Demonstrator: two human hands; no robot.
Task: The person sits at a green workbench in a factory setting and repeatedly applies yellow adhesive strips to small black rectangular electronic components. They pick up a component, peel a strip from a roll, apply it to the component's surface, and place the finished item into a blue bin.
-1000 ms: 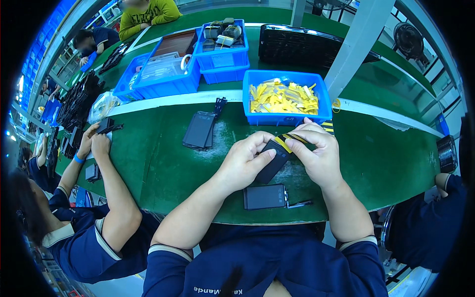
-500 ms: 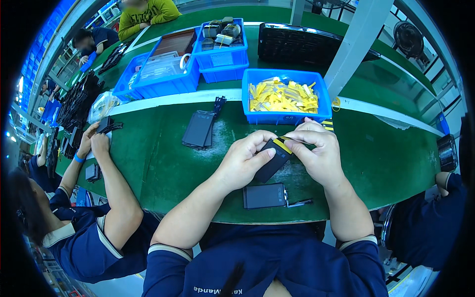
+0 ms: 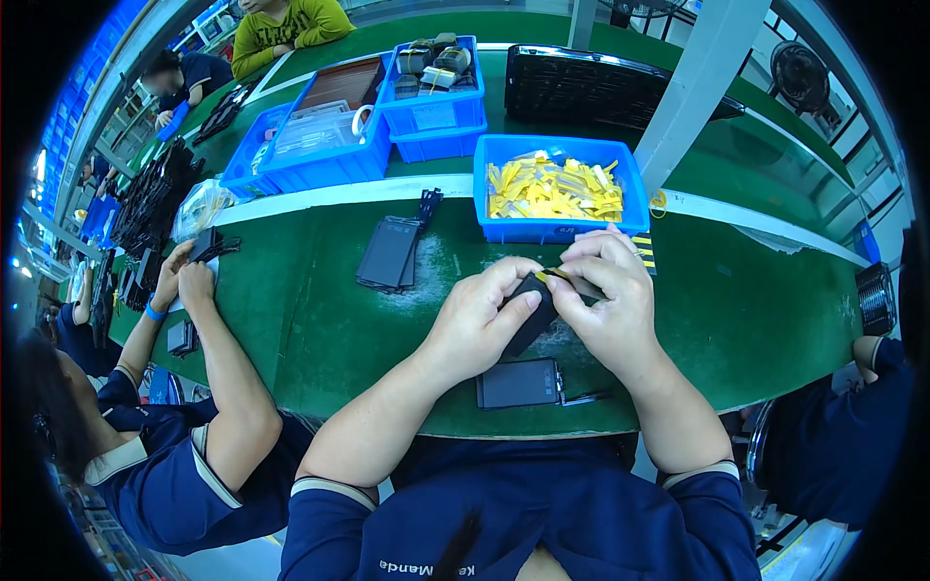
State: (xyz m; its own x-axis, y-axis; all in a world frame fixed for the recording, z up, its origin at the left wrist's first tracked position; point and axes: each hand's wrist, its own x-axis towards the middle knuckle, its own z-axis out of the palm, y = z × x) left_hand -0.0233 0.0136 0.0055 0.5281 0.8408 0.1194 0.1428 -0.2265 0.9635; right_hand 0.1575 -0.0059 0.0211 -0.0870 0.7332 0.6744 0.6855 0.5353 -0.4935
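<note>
My left hand is closed round a flat black battery pack, which stands tilted over the table in front of me. A yellow strip lies across the pack's upper end. My right hand pinches the strip at the right corner, its fingertips partly hiding that end. Just below, a second black pack lies flat near the table edge with a short cable pointing right. Farther left rests a stack of similar packs, cables toward the back. Beyond my hands is a blue bin of loose yellow strips.
A white post rises behind the bin's right side. More blue bins stand at the back left. A co-worker's hands handle a black pack to my left. A black tray leans at the back.
The pack has turned in my hands, so its front face shows less. My right fingers have shifted slightly left over the strip, which is now more covered.
</note>
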